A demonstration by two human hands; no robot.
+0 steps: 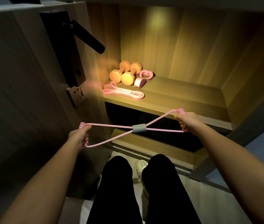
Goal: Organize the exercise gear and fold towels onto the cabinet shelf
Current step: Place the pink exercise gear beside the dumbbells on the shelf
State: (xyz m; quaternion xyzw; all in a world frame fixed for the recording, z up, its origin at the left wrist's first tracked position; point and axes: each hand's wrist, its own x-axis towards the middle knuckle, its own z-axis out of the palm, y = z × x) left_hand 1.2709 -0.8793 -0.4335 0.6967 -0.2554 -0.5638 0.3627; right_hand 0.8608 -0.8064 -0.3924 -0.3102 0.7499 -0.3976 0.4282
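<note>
A pink figure-eight resistance band (115,126) with a grey centre sleeve is stretched level in front of the cabinet. My left hand (79,135) grips its left handle and my right hand (187,121) grips its right handle. On the lit wooden shelf (184,101) sit two orange dumbbells (124,73) at the back left. A pink heart-shaped grip (145,75) lies beside them, with a pink roll just in front of it. A folded pink flat band (123,92) lies near the shelf's front left. No towels are in view.
An open door (31,78) with a black lever handle (87,39) stands on the left, close to the cabinet. A dark lower compartment (152,128) sits under the shelf. My black-trousered legs and a white shoe (140,168) are below.
</note>
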